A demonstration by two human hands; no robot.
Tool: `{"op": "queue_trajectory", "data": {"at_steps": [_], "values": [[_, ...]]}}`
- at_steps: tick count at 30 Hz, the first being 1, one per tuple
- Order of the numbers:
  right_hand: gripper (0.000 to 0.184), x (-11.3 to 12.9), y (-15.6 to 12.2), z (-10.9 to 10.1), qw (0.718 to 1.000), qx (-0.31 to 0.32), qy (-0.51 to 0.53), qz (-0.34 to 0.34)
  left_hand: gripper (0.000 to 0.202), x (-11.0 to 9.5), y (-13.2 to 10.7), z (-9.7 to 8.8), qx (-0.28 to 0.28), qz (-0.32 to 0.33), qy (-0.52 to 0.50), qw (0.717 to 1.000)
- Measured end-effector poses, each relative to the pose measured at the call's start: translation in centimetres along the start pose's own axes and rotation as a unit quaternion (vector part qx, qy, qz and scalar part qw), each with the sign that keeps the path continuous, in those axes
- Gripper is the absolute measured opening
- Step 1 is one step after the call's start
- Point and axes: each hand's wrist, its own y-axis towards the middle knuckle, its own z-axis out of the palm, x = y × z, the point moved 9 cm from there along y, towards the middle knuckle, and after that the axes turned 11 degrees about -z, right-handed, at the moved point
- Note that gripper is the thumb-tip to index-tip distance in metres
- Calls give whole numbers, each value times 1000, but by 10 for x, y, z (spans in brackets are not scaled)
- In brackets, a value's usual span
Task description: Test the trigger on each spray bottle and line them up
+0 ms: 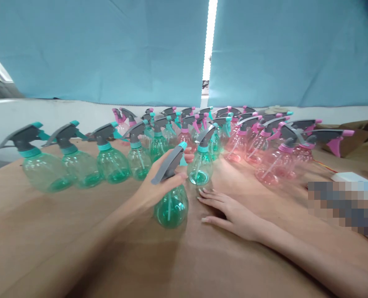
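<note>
"Green see-through plastic: is that the bottle in hand?"

"Yes, the spray bottle (170, 209), roughly upright over the middle of the surface (211, 267). The left hand (161, 191) is wrapped round its neck, under the grey spray head (170, 163); I can't tell whether the base touches down."

"And the right hand (233, 211)?"

"Holding nothing. It lies palm down, fingers loosely spread, tips just short of another green bottle (200, 165). The hands are apart."

"What stands around them?"

"A row of green bottles (112, 165) reaches toward the left edge, pink bottles (271, 167) stand to the right, and mixed green and pink bottles (158, 145) crowd toward the far edge."

"How would it handle?"

"Light, I'd guess, with thin walls that may give when squeezed, and smooth enough to slide in a damp palm. Whether there's liquid inside, I can't tell. The neck looks the best hold: narrow, probably stiffer, and clear of the trigger (183, 161)."
</note>
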Motion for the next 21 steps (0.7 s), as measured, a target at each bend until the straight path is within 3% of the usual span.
{"op": "queue_trajectory", "data": {"at_steps": [8,21], "values": [[63,1,1,-1,1000,1,-1,1,45,-8,0,4,30,13,-7,999],[62,3,2,-3,1000,-1,7,-7,55,2,3,4,19,12,65,998]]}}
